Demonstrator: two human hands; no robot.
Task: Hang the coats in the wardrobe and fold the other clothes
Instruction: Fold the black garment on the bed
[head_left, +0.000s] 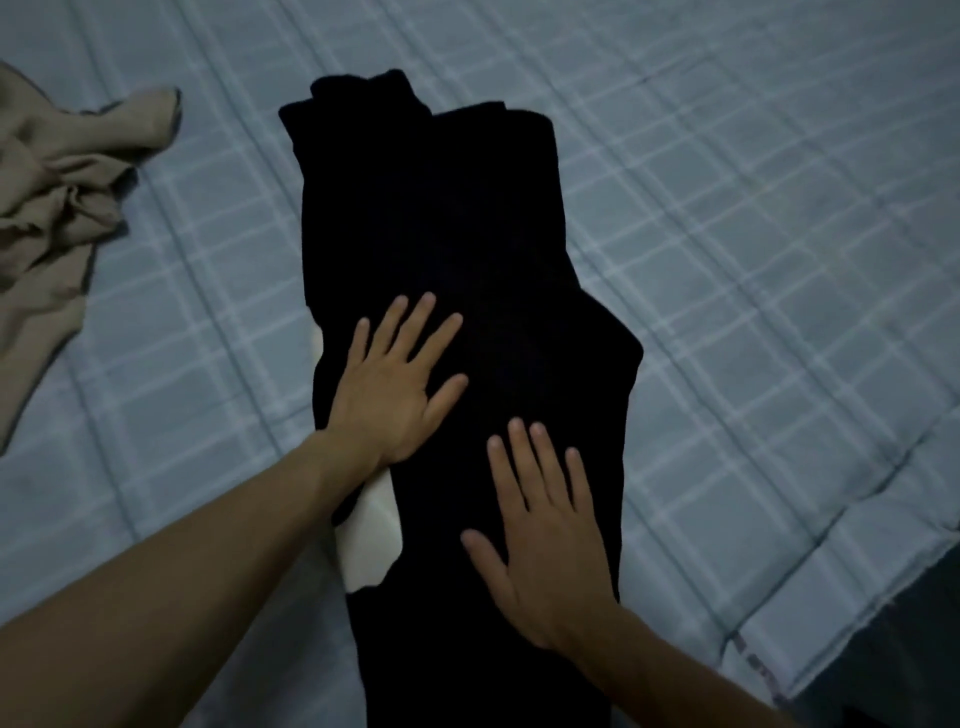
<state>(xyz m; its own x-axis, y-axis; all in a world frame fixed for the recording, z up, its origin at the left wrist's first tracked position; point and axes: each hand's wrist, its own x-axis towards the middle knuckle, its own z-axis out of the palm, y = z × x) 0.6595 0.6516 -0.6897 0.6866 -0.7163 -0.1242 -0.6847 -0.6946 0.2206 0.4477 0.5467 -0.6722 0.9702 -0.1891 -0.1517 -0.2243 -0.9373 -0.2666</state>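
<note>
You can read no writing here. Your left hand (395, 395) lies flat on the black top (441, 234), fingers (415, 322) spread wide. Your right hand (540, 540) lies flat at 5 o'clock from it, fingers straight and a little apart. The top sits mid-bed (727, 208). A tan cloth (47, 182) lies at 10 o'clock.

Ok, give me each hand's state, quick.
Left hand: open, flat on the black garment.
Right hand: open, flat on it too.
</note>
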